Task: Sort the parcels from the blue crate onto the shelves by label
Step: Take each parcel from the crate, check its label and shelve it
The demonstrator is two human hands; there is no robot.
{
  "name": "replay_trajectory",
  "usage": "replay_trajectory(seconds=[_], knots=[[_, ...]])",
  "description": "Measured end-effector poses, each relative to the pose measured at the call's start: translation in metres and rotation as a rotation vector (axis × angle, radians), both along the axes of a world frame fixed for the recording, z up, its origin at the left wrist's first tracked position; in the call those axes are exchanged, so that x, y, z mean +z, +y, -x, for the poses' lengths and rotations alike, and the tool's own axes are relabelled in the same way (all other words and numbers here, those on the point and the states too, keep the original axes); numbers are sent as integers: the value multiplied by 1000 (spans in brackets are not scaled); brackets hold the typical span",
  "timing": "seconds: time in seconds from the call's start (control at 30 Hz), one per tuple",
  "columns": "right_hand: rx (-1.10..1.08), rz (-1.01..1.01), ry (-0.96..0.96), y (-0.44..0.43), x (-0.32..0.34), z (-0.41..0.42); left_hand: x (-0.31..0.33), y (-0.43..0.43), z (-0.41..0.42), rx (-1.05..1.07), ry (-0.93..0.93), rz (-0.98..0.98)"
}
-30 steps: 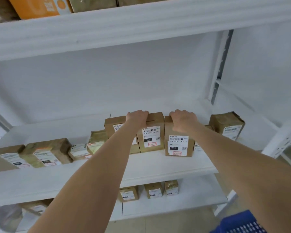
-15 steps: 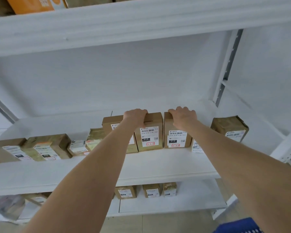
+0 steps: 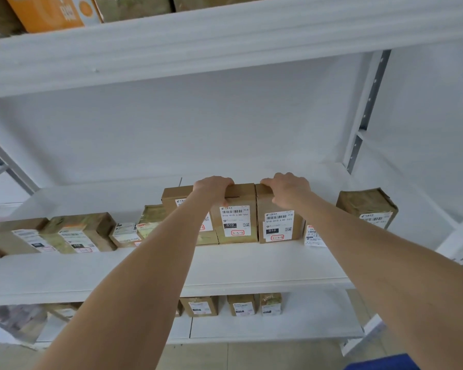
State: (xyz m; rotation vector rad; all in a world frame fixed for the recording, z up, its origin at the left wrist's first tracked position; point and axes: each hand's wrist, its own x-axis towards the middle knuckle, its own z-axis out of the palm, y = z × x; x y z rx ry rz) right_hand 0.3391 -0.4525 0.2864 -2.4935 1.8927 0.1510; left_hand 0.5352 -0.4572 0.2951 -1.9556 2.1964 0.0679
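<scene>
The left parcel (image 3: 234, 222) and the right parcel (image 3: 277, 227) stand upright, side by side, on the middle shelf (image 3: 251, 265), labels outward. The left hand (image 3: 214, 189) curls over the first one's top edge, the right hand (image 3: 288, 192) over the other's. Best to slide both back evenly, square, labels readable, without tipping either.

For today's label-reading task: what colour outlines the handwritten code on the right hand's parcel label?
Red outline, low on the parcel; head view shows it.

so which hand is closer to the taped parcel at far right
Right. The right hand grips a box left of the taped parcel; the left hand grips the neighbouring box further left.
</scene>
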Motion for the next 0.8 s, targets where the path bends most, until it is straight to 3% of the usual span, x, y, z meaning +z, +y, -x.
replay_trajectory(seconds=[0.33,0.53,0.63,0.8], knots=[[1,-39,-47,9,-4,4,18,8,11,3,65,-148],[-128,-30,-144,27,7,60,51,17,82,-248,202,160],[-269,-26,-120,31,2,99,41,21,143,-394,135,222],[-415,-28,-135,42,-35,139,-10,24,214,-488,-159,164]])
